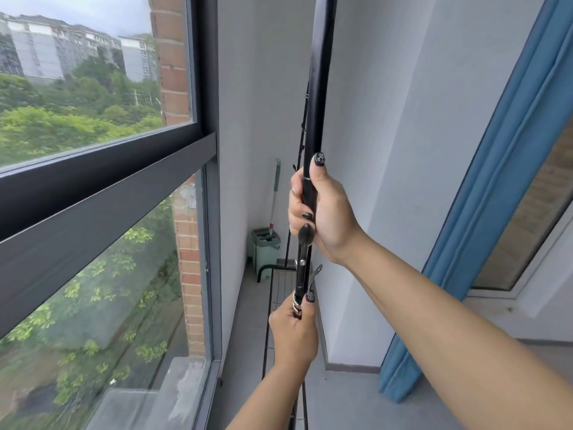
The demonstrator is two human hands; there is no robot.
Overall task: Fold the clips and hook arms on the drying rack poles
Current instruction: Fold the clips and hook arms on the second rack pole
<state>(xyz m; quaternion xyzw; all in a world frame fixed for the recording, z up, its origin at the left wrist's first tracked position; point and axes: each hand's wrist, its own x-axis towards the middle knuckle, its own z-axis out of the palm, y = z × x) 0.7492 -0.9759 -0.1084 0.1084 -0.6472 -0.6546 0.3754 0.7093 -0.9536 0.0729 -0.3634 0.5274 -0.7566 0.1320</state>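
The right hand (325, 212) grips the upright black pole (319, 88) near the window (93, 88); the left hand (294, 333) pinches the hook arm (302, 274) just below. Keep the pole steady and press the arm flat. The pole's long axis runs vertically, top end up.

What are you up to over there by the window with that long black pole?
A person is holding an upright black drying rack pole with both hands. The right hand has a grip around the pole higher up, while the left hand pinches a folding arm lying along its lower part. A mop bucket stands in the corner behind.
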